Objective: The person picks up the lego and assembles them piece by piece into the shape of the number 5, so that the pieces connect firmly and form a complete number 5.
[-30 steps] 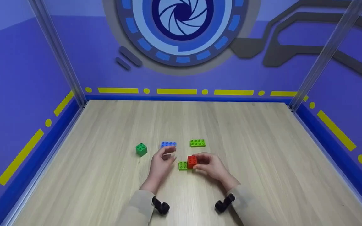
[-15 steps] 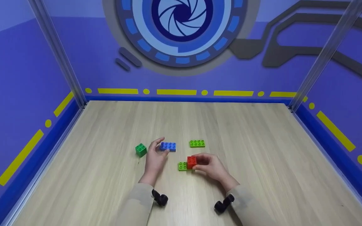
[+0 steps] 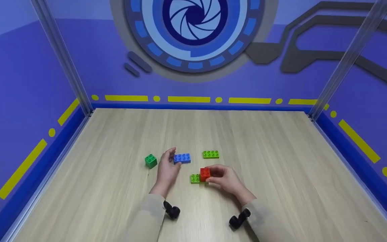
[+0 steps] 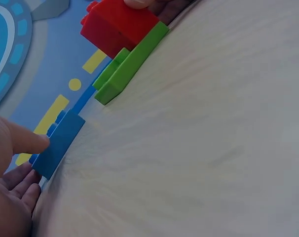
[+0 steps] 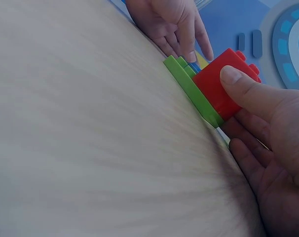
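My right hand [image 3: 226, 178] pinches a red toy brick [image 3: 205, 174] that sits on the right end of a flat light-green brick [image 3: 195, 178]. Its thumb presses the red brick's near face in the right wrist view, with the other fingers behind it. My left hand [image 3: 168, 171] grips the left end of a blue brick [image 3: 182, 158] standing on the table. In the left wrist view, the left thumb lies against the blue brick's [image 4: 58, 143] side, and the other fingers are partly hidden around its far end.
A dark-green cube brick [image 3: 151, 161] stands left of the left hand. Another flat light-green brick [image 3: 211, 154] lies behind the red one. Blue panel walls [image 3: 193, 90] border the wooden table [image 3: 260, 141] at the back and sides.
The left hand first moved left and back to the blue brick, then took its left end. The blue brick has shifted slightly right. The right hand has kept its place on the red brick.
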The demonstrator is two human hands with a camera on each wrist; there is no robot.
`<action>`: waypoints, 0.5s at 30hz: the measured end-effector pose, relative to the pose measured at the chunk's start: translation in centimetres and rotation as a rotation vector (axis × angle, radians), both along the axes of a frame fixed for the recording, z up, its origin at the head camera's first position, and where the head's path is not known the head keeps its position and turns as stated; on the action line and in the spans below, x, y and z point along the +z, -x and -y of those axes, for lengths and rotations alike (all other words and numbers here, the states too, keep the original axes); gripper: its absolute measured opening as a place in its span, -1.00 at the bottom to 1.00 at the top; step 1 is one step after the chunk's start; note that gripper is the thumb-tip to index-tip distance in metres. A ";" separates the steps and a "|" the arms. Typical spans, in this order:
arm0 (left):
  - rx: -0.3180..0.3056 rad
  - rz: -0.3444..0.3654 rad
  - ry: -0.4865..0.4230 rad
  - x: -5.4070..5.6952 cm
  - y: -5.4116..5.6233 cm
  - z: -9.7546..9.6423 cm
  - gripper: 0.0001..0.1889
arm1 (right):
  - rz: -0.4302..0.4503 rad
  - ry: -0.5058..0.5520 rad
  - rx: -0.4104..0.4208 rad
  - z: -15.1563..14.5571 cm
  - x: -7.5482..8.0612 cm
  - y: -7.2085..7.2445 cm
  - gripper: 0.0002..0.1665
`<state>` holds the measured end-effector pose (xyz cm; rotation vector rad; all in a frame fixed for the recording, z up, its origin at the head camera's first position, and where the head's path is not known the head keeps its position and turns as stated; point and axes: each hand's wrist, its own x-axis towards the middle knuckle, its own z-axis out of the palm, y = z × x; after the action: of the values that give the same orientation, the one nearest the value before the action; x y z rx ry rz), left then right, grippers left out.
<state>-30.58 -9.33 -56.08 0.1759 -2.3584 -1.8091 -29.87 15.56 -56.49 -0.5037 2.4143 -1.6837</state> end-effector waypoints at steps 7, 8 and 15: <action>-0.023 -0.008 0.081 -0.1 0.0 0.0 -0.36 | 0.006 -0.020 -0.026 0.2 -0.3 0.2 -0.50; -0.026 -0.008 0.095 -0.1 0.0 0.0 -0.37 | 0.007 -0.018 -0.025 0.2 -0.4 0.2 -0.50; -0.040 0.009 0.185 -0.1 0.1 -0.1 -0.46 | -0.002 -0.001 -0.007 0.1 -0.2 0.1 -0.49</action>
<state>-30.66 -9.24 -56.20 0.1148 -2.5354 -1.5973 -29.97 15.48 -56.66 -0.4978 2.4206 -1.6854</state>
